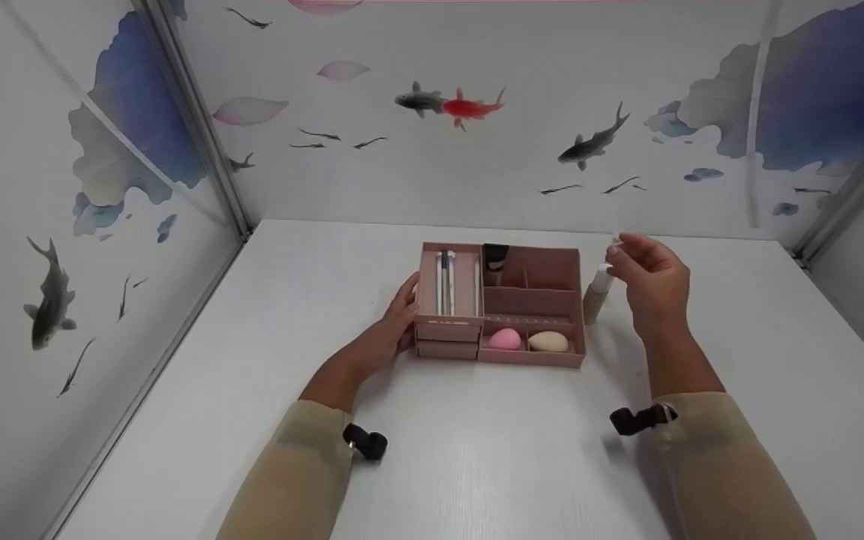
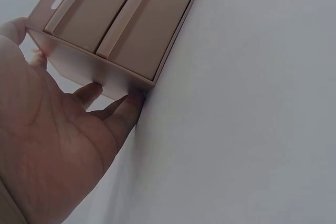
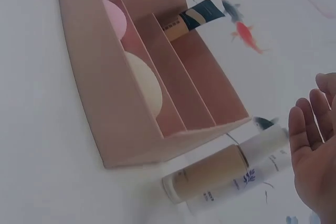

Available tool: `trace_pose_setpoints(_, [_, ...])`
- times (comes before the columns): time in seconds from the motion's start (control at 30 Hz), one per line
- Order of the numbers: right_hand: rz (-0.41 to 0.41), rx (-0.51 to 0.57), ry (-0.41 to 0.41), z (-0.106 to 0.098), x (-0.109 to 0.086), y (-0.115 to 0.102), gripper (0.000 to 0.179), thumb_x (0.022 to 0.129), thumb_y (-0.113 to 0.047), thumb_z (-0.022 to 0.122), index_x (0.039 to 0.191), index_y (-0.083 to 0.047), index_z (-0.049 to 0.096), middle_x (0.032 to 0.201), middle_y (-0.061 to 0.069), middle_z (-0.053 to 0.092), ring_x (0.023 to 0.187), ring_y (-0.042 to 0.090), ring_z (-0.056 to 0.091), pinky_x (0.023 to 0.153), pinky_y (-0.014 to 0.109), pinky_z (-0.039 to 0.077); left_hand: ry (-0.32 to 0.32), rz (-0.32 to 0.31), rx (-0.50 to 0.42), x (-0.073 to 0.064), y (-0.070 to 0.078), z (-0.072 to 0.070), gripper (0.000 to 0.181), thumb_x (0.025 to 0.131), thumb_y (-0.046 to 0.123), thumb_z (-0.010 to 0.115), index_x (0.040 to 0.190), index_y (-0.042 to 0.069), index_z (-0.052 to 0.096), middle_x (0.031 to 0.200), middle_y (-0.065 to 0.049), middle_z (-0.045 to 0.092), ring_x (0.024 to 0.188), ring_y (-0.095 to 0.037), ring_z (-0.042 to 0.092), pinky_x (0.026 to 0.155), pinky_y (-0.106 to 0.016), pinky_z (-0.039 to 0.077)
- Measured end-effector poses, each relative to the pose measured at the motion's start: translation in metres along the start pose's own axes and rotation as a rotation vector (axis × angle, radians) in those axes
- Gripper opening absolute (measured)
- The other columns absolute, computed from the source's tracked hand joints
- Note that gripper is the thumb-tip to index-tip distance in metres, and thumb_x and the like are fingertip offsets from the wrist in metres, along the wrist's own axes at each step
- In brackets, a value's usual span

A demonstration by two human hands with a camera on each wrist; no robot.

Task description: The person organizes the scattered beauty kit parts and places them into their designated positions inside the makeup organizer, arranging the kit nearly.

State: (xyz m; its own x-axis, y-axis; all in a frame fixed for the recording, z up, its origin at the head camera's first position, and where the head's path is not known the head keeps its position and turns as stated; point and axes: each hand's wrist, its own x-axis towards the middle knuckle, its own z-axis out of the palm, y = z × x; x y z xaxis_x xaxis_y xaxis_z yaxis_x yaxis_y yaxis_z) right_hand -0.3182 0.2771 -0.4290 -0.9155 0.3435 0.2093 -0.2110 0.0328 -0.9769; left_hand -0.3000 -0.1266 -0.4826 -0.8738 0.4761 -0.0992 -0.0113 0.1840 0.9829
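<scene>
In the head view a pink makeup organizer sits on the white table. My left hand rests its fingertips on the organizer's left side; in the left wrist view the fingers spread along that wall beside two drawers. My right hand is by the organizer's right side, thumb and forefinger pinching the top of a clear bottle with purple print, partly hidden behind a foundation bottle. That beige bottle has a white cap and stands upright near the organizer's corner.
Thin makeup brushes lie in the organizer's left tray. A dark-capped tube stands in a rear compartment. A pink sponge and a cream sponge occupy the front compartments. Panels printed with fish enclose the table.
</scene>
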Motion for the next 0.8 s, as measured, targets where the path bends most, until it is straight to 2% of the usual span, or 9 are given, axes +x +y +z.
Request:
trace_pose_setpoints(0.23, [0.073, -0.069, 0.089, -0.016, 0.010, 0.010, 0.046, 0.097, -0.038, 0.080, 0.137, -0.016, 0.072, 0.118, -0.002, 0.069, 0.110, 0.012, 0.071, 0.087, 0.015, 0.060, -0.001, -0.018, 0.007, 0.001, 0.000, -0.001, 0.055, 0.113, 0.063, 0.028, 0.161, 0.067, 0.002, 0.182, 0.008, -0.003, 0.169, -0.027, 0.011, 0.134, -0.056, 0.023])
trace_pose_setpoints(0.47, [0.120, -0.006, 0.117, -0.023, 0.016, 0.027, 0.044, 0.096, -0.032, 0.082, 0.134, -0.012, 0.071, 0.112, -0.001, 0.067, 0.104, 0.012, 0.069, 0.082, 0.015, 0.060, 0.004, 0.001, 0.003, 0.001, -0.002, 0.000, 0.058, 0.112, 0.065, 0.030, 0.162, 0.066, 0.001, 0.182, 0.005, -0.003, 0.169, -0.030, 0.012, 0.133, -0.058, 0.024])
trace_pose_setpoints(0.63, [0.209, -0.054, 0.104, -0.029, 0.018, 0.045, 0.048, 0.096, -0.039, 0.081, 0.138, -0.019, 0.068, 0.118, -0.005, 0.066, 0.116, 0.015, 0.068, 0.085, 0.014, 0.059, 0.007, -0.013, 0.009, 0.001, -0.002, 0.000, 0.056, 0.111, 0.067, 0.029, 0.160, 0.069, 0.002, 0.182, 0.007, -0.002, 0.169, -0.029, 0.013, 0.133, -0.058, 0.023])
trace_pose_setpoints(0.8, [0.233, -0.084, 0.073, -0.031, 0.021, 0.054, 0.055, 0.094, -0.045, 0.081, 0.141, -0.021, 0.065, 0.127, -0.006, 0.065, 0.130, 0.020, 0.064, 0.093, 0.015, 0.058, -0.002, -0.024, 0.004, 0.002, -0.001, -0.001, 0.056, 0.111, 0.067, 0.028, 0.161, 0.068, 0.002, 0.182, 0.009, -0.001, 0.168, -0.028, 0.015, 0.134, -0.057, 0.023])
